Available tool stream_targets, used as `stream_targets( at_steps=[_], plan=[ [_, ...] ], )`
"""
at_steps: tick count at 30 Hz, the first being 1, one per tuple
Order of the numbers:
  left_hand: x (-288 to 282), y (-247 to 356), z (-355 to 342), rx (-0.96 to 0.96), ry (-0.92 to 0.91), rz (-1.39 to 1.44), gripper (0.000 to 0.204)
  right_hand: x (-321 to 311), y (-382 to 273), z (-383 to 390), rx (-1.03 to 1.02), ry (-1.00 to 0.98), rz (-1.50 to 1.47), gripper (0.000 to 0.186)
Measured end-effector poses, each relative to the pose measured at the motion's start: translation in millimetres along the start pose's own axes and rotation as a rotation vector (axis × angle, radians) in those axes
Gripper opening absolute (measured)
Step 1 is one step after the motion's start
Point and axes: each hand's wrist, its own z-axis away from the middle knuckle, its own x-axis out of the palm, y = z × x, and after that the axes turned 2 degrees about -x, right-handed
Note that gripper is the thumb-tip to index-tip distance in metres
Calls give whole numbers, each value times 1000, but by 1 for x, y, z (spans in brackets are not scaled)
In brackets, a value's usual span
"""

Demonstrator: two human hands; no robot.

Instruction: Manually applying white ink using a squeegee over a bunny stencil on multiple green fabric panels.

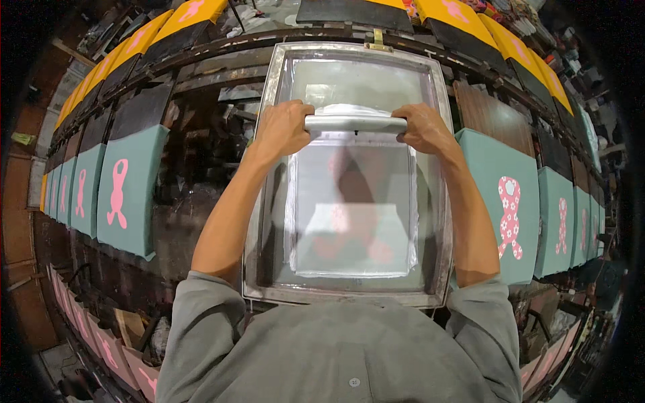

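Both my hands grip a pale squeegee (356, 123) laid crosswise over the far part of a screen-printing frame (349, 293). My left hand (285, 126) is wrapped round its left end, and my right hand (423, 126) round its right end. White ink (346, 109) lies along the far side of the squeegee. Nearer me, the screen mesh (312, 195) has a whitish rectangular outline, and a faint pink figure shows through it. What lies beneath the frame is mostly hidden.
Green fabric panels with pink figures stand on the left (134, 195); those on the right (517, 161) carry flowered figures. Yellow panels (457, 17) line the far side. A brass-coloured clamp (378, 40) sits at the frame's far edge. Pink panels (111, 352) run along the lower left.
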Motion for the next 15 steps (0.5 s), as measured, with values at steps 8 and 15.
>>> stream_targets(
  at_steps=[8,15],
  plan=[
    [-12,53,109,-17,-52,94,29,20,-56,118,-8,16,-107,33],
    [-27,105,219,-81,-178,84,38,30,-119,229,48,-19,-154,42]
  ],
)
